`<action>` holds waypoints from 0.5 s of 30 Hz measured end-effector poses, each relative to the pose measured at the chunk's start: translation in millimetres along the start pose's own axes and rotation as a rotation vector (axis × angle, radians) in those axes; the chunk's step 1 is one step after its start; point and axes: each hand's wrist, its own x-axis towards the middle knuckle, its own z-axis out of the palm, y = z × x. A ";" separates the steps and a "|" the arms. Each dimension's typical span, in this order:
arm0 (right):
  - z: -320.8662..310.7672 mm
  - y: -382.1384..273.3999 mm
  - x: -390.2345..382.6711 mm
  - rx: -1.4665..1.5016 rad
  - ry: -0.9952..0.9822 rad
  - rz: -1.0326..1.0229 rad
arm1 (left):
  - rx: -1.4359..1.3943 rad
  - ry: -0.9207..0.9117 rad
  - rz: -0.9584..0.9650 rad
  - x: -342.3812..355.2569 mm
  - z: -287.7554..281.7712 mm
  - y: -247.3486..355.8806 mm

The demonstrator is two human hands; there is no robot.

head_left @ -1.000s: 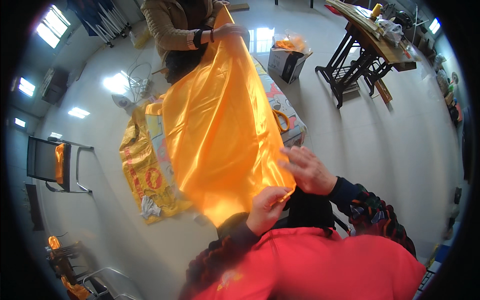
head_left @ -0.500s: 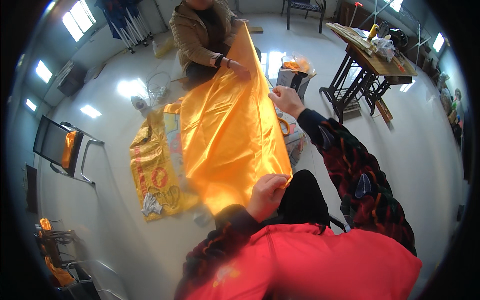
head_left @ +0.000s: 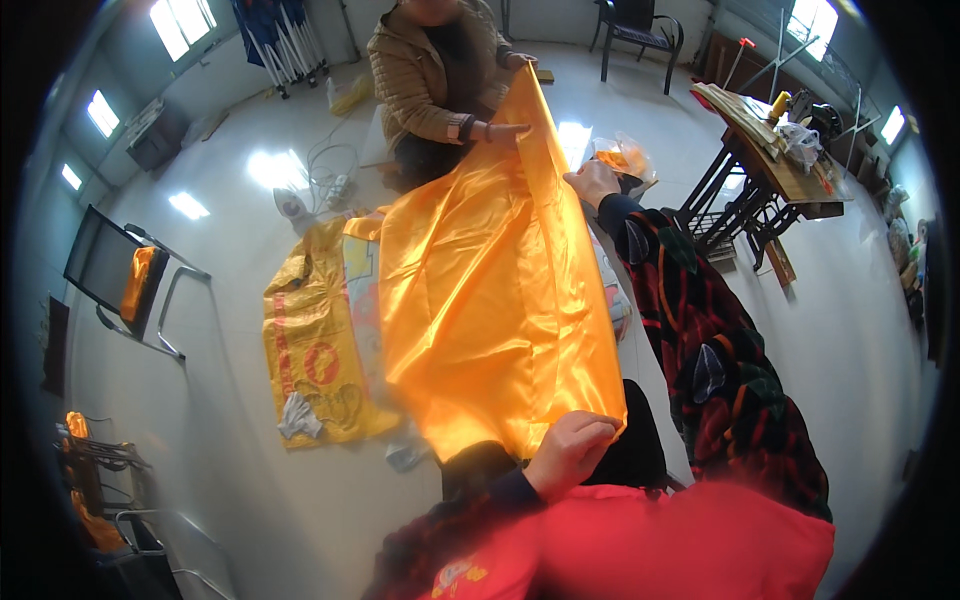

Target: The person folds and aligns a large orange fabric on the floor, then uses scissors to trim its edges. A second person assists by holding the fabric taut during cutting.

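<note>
A shiny orange satin cloth [head_left: 470,300] stretches from my lap to a co-worker opposite. My left hand [head_left: 572,450] is closed on its near right corner, close to my red apron. Farther up, my right hand [head_left: 595,183] is closed in a pinch at the cloth's right edge, arm reaching forward. The co-worker's one hand [head_left: 520,62] grips the narrow far corner, and their other hand [head_left: 505,133] lies on the cloth's far part. Folds and creases run along the cloth, which hides most of what lies beneath it.
Left of the cloth, a yellow printed sack [head_left: 330,350] lies on the floor with a crumpled white scrap [head_left: 299,416]. A chair [head_left: 135,275] bearing folded orange cloth stands farther left. A sewing machine table [head_left: 765,150] is at the far right, near a box with orange material [head_left: 625,160].
The view has shifted, so the surroundings sit further right or lower. The cloth is spread wider and flatter over my lap, covering the orange handle seen beside it. Both hands keep to its right edge.
</note>
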 end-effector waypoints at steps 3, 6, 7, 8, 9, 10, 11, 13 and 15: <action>9.7 7.9 10.7 0.000 -0.031 -0.004 | -0.015 -0.019 0.006 1.3 -3.1 -1.3; 18.6 12.6 20.1 -0.032 -0.026 -0.027 | -0.026 -0.013 -0.006 1.1 -3.5 -1.2; 21.0 14.0 21.8 -0.002 -0.034 -0.022 | -0.028 -0.013 -0.007 1.2 -3.6 -1.7; 22.7 15.2 23.2 0.030 -0.046 0.002 | -0.031 -0.012 -0.009 1.4 -3.8 -2.2; 24.6 15.9 23.9 0.067 -0.059 0.036 | -0.038 -0.012 -0.006 1.4 -4.2 -2.8; 26.0 16.3 24.2 0.071 -0.054 0.021 | -0.044 -0.013 -0.004 1.5 -4.4 -3.2; 26.2 16.7 24.5 0.079 -0.049 0.016 | -0.053 -0.013 -0.003 1.7 -4.5 -3.6; 25.8 16.6 23.6 0.075 -0.045 0.019 | -0.057 -0.017 -0.005 1.7 -4.7 -4.0; 22.9 16.1 22.6 0.052 -0.050 0.036 | -0.056 -0.024 -0.005 1.6 -4.9 -4.4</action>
